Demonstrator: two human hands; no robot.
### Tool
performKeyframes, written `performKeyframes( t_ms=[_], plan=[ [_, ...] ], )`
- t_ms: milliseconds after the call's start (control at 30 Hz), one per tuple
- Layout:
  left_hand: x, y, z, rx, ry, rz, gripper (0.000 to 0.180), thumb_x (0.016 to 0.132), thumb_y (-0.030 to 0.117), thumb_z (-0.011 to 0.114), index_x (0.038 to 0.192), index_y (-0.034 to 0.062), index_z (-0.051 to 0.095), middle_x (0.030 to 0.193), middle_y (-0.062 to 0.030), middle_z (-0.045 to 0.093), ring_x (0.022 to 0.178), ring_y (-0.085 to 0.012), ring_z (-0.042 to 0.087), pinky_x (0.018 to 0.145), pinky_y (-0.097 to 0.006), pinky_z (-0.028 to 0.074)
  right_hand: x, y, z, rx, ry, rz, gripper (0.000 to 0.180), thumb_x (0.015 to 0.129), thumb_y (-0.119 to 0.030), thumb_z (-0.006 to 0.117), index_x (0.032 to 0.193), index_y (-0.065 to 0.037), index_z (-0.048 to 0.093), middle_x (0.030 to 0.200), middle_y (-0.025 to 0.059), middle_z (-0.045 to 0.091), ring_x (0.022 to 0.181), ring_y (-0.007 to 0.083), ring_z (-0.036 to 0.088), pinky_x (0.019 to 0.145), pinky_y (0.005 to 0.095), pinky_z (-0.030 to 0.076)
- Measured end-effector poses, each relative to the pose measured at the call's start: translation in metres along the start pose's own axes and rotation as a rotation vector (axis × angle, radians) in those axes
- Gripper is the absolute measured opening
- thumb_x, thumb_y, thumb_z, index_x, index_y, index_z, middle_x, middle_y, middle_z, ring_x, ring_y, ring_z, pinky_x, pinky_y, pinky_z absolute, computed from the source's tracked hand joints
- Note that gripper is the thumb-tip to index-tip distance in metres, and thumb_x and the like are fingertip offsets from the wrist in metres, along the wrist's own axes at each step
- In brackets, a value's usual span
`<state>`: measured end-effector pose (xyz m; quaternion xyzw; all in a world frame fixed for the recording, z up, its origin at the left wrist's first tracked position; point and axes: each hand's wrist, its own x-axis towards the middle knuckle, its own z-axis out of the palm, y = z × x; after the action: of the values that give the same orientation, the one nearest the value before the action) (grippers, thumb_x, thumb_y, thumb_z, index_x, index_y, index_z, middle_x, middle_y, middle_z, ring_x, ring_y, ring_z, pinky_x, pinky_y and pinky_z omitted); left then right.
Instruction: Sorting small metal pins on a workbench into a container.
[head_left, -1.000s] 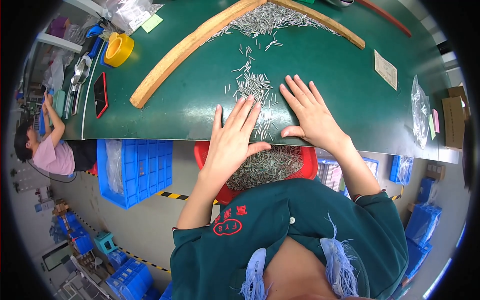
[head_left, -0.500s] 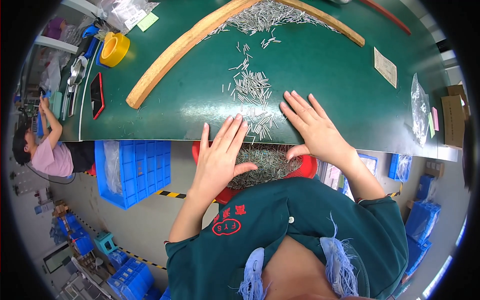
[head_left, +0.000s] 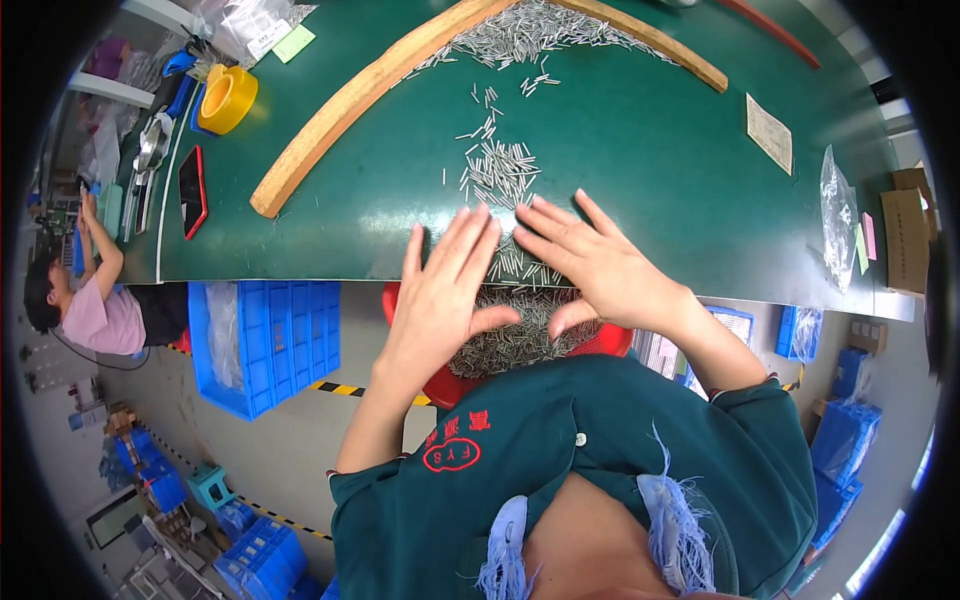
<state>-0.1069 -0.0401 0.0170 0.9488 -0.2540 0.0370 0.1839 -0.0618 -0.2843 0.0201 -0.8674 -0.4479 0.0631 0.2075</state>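
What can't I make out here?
- Head view: near side of the red basket, hidden by the dark green shirt.
- Head view: palms, hidden by the backs of the left hand and right hand.
- Head view: far end of left wooden bar, cut by top edge.
- Head view: end shapes of the metal pins, too small.

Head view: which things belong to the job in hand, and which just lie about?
In the job, it seems:
left hand
right hand
metal pins
red basket
wooden bars

Just lying about, apparently:
yellow roll
red-edged phone
paper slip
clear plastic bag

Pins (head_left: 500, 170) lie on the table (head_left: 640, 130), right of a phone (head_left: 192, 193), a basket (head_left: 614, 343) below the edge.
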Motion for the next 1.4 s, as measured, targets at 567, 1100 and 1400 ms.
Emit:
performKeyframes(
  t_ms=[567,1100,1400],
  plan=[
    [0.032,-0.008,0.011,0.047,0.037,-0.018,0.092,0.076,0.062,0.063,0.145,0.0058,0.043,0.153,-0.0096,0.040,0.141,-0.0274,0.037,0.114,-0.061,0.022,0.011,0.019,0.003,-0.088,0.128,0.113,0.110,0.068,-0.071,0.058,0.152,-0.006,0.030,0.159,0.0143,0.028,0.149,0.0285,0.022,0.121,0.0505,0.015],
    [-0.005,-0.003,0.000,0.035,-0.110,0.000,0.097,0.073,0.063,0.063,0.149,0.0076,0.038,0.157,-0.0120,0.033,0.144,-0.0284,0.032,0.116,-0.059,0.021,-0.008,-0.002,0.002,0.078,-0.065,-0.043,0.112,0.062,-0.067,0.062,0.152,-0.009,0.032,0.158,0.0152,0.028,0.148,0.0300,0.024,0.120,0.0518,0.020],
    [-0.002,0.000,0.019,0.021,-0.029,0.067,0.097,0.072,0.063,0.065,0.145,0.0033,0.042,0.153,-0.0129,0.039,0.142,-0.0281,0.036,0.115,-0.052,0.027,0.006,0.004,0.008,-0.055,0.028,-0.052,0.111,0.069,-0.068,0.059,0.150,0.003,0.029,0.156,0.0180,0.031,0.147,0.0299,0.026,0.120,0.0463,0.022]
  ],
)
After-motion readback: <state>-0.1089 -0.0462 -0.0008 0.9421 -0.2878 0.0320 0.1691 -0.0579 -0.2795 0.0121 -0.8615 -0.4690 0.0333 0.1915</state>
